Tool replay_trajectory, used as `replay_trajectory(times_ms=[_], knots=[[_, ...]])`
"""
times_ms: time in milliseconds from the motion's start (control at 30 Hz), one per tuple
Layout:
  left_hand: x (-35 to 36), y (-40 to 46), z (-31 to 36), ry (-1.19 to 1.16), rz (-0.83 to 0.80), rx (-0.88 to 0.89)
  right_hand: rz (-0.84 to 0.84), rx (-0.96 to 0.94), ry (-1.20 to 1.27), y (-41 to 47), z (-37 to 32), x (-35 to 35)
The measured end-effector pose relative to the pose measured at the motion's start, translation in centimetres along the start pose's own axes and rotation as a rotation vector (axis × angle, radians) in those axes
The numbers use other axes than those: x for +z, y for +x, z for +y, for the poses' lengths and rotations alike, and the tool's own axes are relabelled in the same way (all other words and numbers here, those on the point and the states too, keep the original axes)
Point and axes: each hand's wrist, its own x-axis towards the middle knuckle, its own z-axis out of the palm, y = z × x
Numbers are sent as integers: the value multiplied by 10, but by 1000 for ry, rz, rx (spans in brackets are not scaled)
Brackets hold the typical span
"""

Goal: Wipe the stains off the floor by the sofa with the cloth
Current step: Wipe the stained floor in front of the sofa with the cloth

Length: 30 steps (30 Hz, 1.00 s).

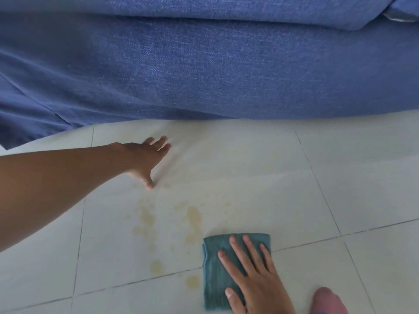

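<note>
Hands on the pale tiled floor point(362, 177) beside the blue fabric sofa point(204, 71): the left hand point(145, 158) braces spread, the right hand point(251, 273) presses flat on the folded teal cloth point(215, 275) just right of the yellowish stains point(192, 219), which a careless pass may smear toward the braced palm.

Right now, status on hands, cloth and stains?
Right hand flat on cloth. Left hand braced on floor. Stains unwiped, left of cloth. Nothing blocking.
</note>
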Motion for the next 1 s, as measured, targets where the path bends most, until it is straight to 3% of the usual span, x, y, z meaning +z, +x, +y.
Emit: replay_trajectory(times_ms=[367,767,1000], knots=[[3,5,-2,26,-4,-9,-35,-162,86,28,-46,4],[9,-3,-1,6,3,4,-138,-173,189,93,-141,0],[12,-4,-4,15,9,16,-68,-186,318,125,-178,3]])
